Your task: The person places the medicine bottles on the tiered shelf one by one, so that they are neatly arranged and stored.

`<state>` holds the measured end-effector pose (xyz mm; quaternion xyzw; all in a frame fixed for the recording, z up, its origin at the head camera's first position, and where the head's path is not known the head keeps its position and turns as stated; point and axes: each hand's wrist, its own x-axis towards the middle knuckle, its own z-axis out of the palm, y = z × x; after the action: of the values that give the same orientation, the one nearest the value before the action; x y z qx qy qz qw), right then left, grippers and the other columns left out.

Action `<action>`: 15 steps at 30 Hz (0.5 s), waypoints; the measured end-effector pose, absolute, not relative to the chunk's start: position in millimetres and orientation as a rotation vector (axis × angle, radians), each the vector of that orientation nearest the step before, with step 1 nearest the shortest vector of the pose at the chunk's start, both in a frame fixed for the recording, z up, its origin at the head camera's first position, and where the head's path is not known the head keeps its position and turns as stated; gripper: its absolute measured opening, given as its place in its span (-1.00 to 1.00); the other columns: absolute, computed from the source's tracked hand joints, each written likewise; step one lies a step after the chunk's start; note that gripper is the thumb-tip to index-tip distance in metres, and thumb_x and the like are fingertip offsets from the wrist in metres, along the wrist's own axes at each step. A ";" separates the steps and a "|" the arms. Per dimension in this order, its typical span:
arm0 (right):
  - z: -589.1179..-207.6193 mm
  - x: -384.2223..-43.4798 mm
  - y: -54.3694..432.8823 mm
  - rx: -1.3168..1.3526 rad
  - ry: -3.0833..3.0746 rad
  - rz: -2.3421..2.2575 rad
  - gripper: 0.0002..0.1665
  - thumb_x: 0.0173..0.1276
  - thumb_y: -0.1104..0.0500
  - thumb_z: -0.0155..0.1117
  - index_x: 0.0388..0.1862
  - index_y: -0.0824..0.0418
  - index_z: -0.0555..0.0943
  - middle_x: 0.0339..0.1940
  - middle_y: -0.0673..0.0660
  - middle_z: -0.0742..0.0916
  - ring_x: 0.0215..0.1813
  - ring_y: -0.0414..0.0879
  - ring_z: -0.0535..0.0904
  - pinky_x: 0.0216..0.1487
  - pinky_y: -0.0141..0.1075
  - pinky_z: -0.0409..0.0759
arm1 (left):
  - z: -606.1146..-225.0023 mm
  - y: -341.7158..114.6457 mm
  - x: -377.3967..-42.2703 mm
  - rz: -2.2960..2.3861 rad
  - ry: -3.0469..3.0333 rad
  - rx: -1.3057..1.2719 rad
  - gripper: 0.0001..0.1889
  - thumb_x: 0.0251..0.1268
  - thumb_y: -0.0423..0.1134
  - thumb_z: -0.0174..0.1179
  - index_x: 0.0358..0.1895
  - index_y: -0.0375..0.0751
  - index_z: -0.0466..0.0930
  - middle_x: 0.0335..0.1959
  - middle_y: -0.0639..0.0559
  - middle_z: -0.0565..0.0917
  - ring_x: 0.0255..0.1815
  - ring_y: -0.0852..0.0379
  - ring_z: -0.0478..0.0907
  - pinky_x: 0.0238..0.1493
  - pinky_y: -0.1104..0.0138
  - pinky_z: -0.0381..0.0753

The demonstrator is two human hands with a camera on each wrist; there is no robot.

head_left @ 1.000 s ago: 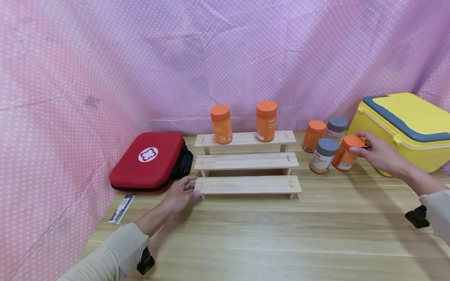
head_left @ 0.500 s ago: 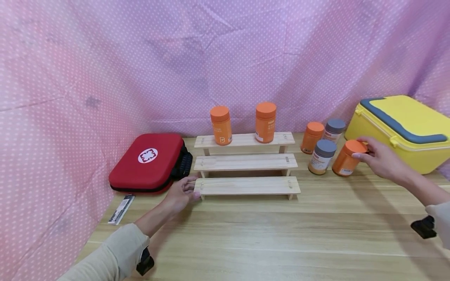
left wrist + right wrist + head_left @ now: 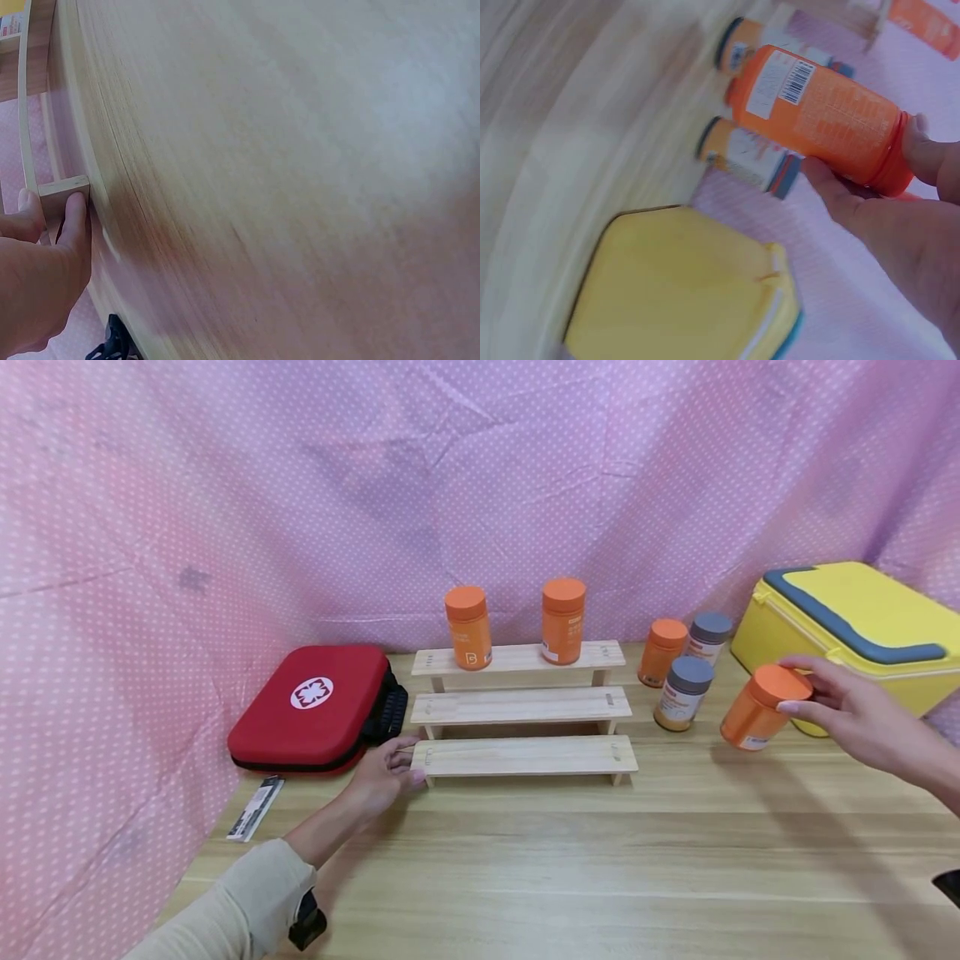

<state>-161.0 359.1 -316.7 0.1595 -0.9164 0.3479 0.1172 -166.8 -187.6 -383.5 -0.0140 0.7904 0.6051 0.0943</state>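
My right hand (image 3: 862, 714) pinches an orange bottle (image 3: 759, 712) around its cap. The bottle leans and seems lifted just off the table; its label and barcode show in the right wrist view. At the left end of a three-step wooden display rack (image 3: 525, 756), my left hand (image 3: 381, 775) grips the lowest step. In the left wrist view the thumb is on the board and fingers (image 3: 75, 217) press the leg. Two orange bottles, a left one (image 3: 469, 631) and a right one (image 3: 563, 625), stand on the top step.
Right of the rack are another orange bottle (image 3: 662, 653) and two grey-lidded jars, a front one (image 3: 683, 695) and a rear one (image 3: 708, 639). Behind my right hand sits a yellow box (image 3: 840, 627). A red first-aid case (image 3: 315, 706) and a small packet (image 3: 256, 810) lie left.
My right hand has drawn the orange bottle right and toward me, away from the grey-lidded jar, and tilted it. The left hand has stayed at the rack.
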 end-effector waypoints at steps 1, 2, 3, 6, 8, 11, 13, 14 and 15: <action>-314.9 -159.1 358.1 0.466 -2.681 1.016 -0.48 0.31 0.44 0.23 0.21 0.45 0.32 -0.24 -0.47 0.52 -0.25 -0.58 0.47 -0.36 -0.70 0.42 | -383.4 -187.6 -166.9 1.796 2.344 -0.040 -0.41 0.22 -0.65 0.11 0.34 -0.46 0.24 0.10 -0.43 0.52 0.02 -0.06 0.55 -0.11 0.43 0.63; -313.2 -157.4 357.0 0.470 -2.676 1.022 -0.49 0.30 0.44 0.23 0.21 0.45 0.33 -0.24 -0.46 0.53 -0.25 -0.56 0.48 -0.36 -0.70 0.43 | -383.2 -187.4 -167.0 1.796 2.345 -0.040 -0.41 0.22 -0.65 0.11 0.34 -0.46 0.24 0.10 -0.42 0.52 0.03 -0.06 0.55 -0.11 0.44 0.63; -311.5 -155.8 355.9 0.469 -2.678 1.023 -0.49 0.31 0.43 0.23 0.20 0.44 0.33 -0.24 -0.45 0.54 -0.25 -0.56 0.49 -0.36 -0.69 0.43 | -383.1 -187.4 -167.3 1.796 2.346 -0.039 -0.41 0.22 -0.65 0.11 0.34 -0.46 0.24 0.10 -0.42 0.52 0.03 -0.06 0.55 -0.11 0.44 0.63; -306.4 -152.0 352.6 0.465 -2.697 1.023 -0.50 0.34 0.38 0.22 0.22 0.42 0.32 -0.23 -0.46 0.54 -0.25 -0.55 0.49 -0.36 -0.68 0.45 | -383.0 -187.5 -167.7 1.792 2.350 -0.038 -0.41 0.22 -0.65 0.12 0.34 -0.46 0.25 0.10 -0.42 0.53 0.03 -0.06 0.54 -0.11 0.45 0.62; -302.3 -149.7 349.3 0.458 -2.707 1.022 -0.49 0.35 0.37 0.21 0.24 0.39 0.32 -0.21 -0.45 0.54 -0.24 -0.56 0.49 -0.36 -0.67 0.45 | -383.1 -187.5 -167.8 1.790 2.351 -0.038 -0.41 0.22 -0.65 0.12 0.34 -0.46 0.25 0.11 -0.42 0.52 0.04 -0.06 0.54 -0.11 0.44 0.63; -294.6 -146.8 340.5 0.456 -2.700 1.038 -0.47 0.34 0.38 0.23 0.26 0.34 0.34 -0.18 -0.42 0.56 -0.21 -0.55 0.49 -0.34 -0.68 0.44 | -383.0 -187.4 -167.8 1.784 2.354 -0.041 -0.41 0.21 -0.65 0.12 0.34 -0.45 0.25 0.11 -0.42 0.52 0.05 -0.08 0.54 -0.11 0.44 0.63; -288.3 -144.9 331.5 0.451 -2.690 1.048 -0.45 0.32 0.39 0.25 0.27 0.30 0.37 -0.17 -0.41 0.57 -0.19 -0.54 0.51 -0.32 -0.68 0.44 | -383.1 -187.3 -167.8 1.782 2.359 -0.046 -0.41 0.20 -0.65 0.12 0.33 -0.45 0.26 0.11 -0.41 0.52 0.06 -0.09 0.54 -0.11 0.45 0.63; -285.1 -144.1 326.2 0.450 -2.683 1.057 -0.45 0.31 0.39 0.25 0.27 0.29 0.38 -0.17 -0.39 0.58 -0.19 -0.53 0.51 -0.31 -0.68 0.44 | -383.0 -187.3 -167.7 1.779 2.361 -0.049 -0.41 0.20 -0.65 0.13 0.33 -0.45 0.26 0.12 -0.41 0.53 0.07 -0.09 0.53 -0.11 0.45 0.62; -281.9 -143.4 320.3 0.450 -2.681 1.067 -0.45 0.30 0.40 0.26 0.26 0.27 0.39 -0.16 -0.37 0.60 -0.18 -0.51 0.52 -0.29 -0.68 0.44 | -382.9 -187.2 -167.7 1.779 2.361 -0.048 -0.41 0.20 -0.66 0.13 0.33 -0.46 0.26 0.12 -0.41 0.52 0.07 -0.09 0.53 -0.11 0.45 0.63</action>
<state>-143.4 320.3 -281.9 0.1532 -0.9123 0.3633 0.1104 -167.7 -187.2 -382.9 -0.0162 0.7951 0.5991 0.0926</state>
